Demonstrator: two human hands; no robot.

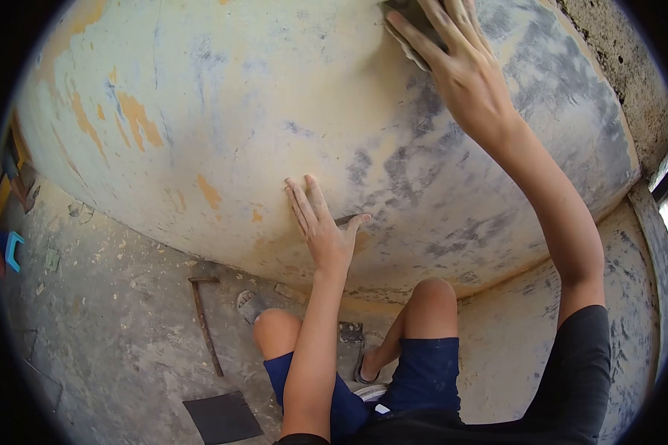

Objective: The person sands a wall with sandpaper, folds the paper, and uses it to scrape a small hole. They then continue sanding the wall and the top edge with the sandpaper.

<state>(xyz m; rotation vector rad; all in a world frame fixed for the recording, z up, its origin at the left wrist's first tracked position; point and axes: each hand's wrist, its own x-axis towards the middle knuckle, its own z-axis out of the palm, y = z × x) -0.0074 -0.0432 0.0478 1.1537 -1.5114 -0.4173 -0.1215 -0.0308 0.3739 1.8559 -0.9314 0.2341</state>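
Observation:
A large curved surface (260,133), pale with grey, blue and orange patches, fills most of the view. Against its lower middle lies my left hand (323,226), fingers spread, holding nothing. At the top, right of centre, my right hand (464,67) presses a dark flat pad (408,26) against the surface. The pad has a pale lower edge and is partly hidden under the fingers, so its exact kind cannot be told.
On the dusty concrete floor (111,297) are a hammer (206,322), a dark square sheet (223,417) and a small dark piece (350,332). My knees are below the surface. A rough wall (631,74) rises at the right. Part of another person (22,185) shows at the far left.

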